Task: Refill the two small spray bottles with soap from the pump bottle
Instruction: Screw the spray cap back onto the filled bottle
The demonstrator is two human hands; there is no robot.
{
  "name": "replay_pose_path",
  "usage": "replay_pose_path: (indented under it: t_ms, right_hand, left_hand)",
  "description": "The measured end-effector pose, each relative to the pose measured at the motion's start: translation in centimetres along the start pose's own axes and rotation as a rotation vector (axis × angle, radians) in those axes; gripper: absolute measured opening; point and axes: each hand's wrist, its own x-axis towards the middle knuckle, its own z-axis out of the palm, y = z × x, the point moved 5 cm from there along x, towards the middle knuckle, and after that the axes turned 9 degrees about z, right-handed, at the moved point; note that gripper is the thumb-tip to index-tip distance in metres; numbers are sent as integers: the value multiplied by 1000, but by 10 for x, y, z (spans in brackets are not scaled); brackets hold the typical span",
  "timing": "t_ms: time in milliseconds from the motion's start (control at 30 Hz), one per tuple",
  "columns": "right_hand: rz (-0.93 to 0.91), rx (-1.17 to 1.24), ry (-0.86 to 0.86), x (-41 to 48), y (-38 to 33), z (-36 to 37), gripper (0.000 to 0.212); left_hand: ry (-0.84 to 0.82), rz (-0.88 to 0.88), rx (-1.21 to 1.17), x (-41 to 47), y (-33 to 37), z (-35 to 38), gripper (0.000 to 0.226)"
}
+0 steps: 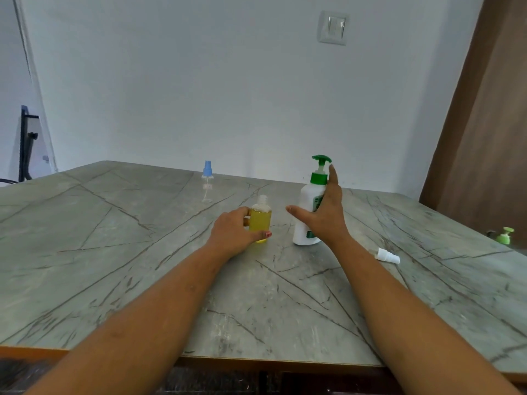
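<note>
Near the bench's [114, 252] middle, the left hand [232, 233] curls round the uncapped small bottle [261, 220], which stands upright with its long axis vertical, its open neck pointing up and yellow soap almost to the shoulder. A jog or one pump more could likely spill it. At its 3 o'clock the right hand [325, 215], fingers spread and straight, lies against the upright pump bottle [306, 201], whose nozzle seems to face 9 o'clock. A careless push might topple it, and the blue-capped spray bottle [207, 178] at 11 o'clock looks unfilled.
</note>
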Motion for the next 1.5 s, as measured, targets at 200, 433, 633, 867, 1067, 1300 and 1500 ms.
replay_pose_path:
  t_ms: [200,433,633,867,1067,1300,1500]
  right_hand:
    - [84,-46,-12,-4,10,0,123]
    - [243,-90,-89,-11,9,-13,128]
    - [363,-69,-131,-25,11,-80,71]
    - [446,-686,-389,-61,31,-130,54]
    - [391,-770,-387,-69,26,-118,36]
    - [288,-399,-323,-56,-36,-117,21]
    - [136,-119,-230,-26,-96,-94,10]
  left_hand:
    - [-13,18,30,-2,3,-1,74]
    - [-33,22,13,-3,4,-1,74]
    - [-43,53,-50,-3,5,1,69]
    - [-49,81,-73,-11,15,2,67]
    - [-55,67,-145,-17,20,-3,57]
    - [-21,73,-172,-16,21,-5,50]
    - [10,92,-167,-14,19,-6,35]
